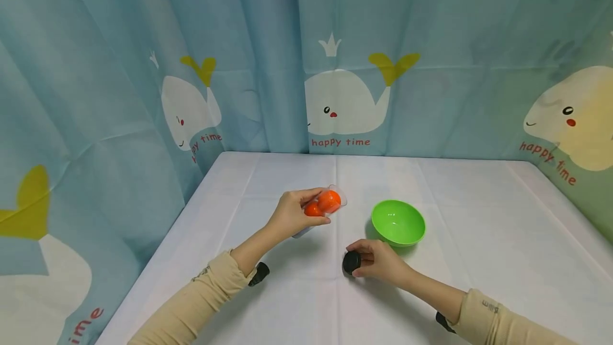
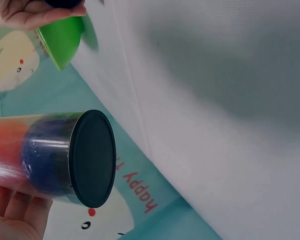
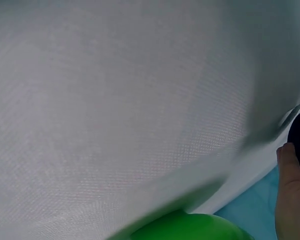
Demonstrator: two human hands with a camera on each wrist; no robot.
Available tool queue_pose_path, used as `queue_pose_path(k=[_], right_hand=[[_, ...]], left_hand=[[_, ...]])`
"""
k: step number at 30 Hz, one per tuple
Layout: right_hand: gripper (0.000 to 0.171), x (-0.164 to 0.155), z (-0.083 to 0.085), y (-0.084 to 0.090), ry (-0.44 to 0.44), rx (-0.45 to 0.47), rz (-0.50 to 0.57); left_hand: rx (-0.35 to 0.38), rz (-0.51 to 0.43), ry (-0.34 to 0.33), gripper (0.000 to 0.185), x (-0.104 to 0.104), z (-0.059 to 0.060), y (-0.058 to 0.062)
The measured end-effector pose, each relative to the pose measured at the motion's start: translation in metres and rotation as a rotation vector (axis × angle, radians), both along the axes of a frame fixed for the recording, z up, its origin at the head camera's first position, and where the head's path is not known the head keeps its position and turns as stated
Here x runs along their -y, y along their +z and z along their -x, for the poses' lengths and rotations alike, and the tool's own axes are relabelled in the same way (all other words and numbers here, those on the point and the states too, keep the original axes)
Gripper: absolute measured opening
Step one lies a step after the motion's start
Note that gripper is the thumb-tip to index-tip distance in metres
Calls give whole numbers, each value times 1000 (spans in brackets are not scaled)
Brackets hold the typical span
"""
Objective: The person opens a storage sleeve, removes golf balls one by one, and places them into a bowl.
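Note:
My left hand [image 1: 293, 213] grips a clear plastic cylinder [image 2: 50, 125] above the table, tilted with its rim toward the right. Orange balls [image 1: 329, 202] show through its wall in the head view. A dark blue ball [image 2: 45, 155] and a black end [image 2: 94, 159] appear in the left wrist view. Between thumb and fingers, my right hand [image 1: 380, 264] pinches a small black round object [image 1: 351, 262]; whether it is a ball or a cap I cannot tell. Just beyond that hand stands a green bowl [image 1: 398, 222]. No contents show in it.
A white cloth [image 1: 297, 302] covers the table. Behind and beside it hangs a blue curtain [image 1: 268, 41] printed with whales. Black wrist devices [image 1: 259, 274] sit at both sleeve cuffs.

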State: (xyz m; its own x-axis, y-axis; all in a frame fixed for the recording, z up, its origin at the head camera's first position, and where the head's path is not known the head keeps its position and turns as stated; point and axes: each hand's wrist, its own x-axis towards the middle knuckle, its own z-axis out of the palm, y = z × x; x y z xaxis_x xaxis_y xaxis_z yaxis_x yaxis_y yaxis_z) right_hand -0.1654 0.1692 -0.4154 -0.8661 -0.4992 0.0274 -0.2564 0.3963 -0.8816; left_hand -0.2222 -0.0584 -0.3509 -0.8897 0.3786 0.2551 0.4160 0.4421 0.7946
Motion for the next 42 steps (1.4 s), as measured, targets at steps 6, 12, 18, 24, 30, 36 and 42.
queue_pose_path(k=[6,12,18,24,30,36,42], right_hand=[[44,0,0,0,18,-56,-62],[47,-2,-2,0,6,-213,-294],[52,-3,-6,-2,-17,-320,-408],[51,0,-9,-3,-20,-354,-443],[55,1,-10,0,-6,-324,-427],[55,-2,-6,9,21,-248,-344],[49,-3,-5,19,16,-146,-223]], left_hand=[[-28,2,-4,60,2,1,1],[-39,15,-15,60,2,2,0],[-34,30,-4,60,1,3,0],[-24,35,-9,61,2,2,-2],[-8,36,-8,62,3,0,-2],[-38,72,-12,62,3,0,-1],[-40,85,-23,62,3,-1,0]])
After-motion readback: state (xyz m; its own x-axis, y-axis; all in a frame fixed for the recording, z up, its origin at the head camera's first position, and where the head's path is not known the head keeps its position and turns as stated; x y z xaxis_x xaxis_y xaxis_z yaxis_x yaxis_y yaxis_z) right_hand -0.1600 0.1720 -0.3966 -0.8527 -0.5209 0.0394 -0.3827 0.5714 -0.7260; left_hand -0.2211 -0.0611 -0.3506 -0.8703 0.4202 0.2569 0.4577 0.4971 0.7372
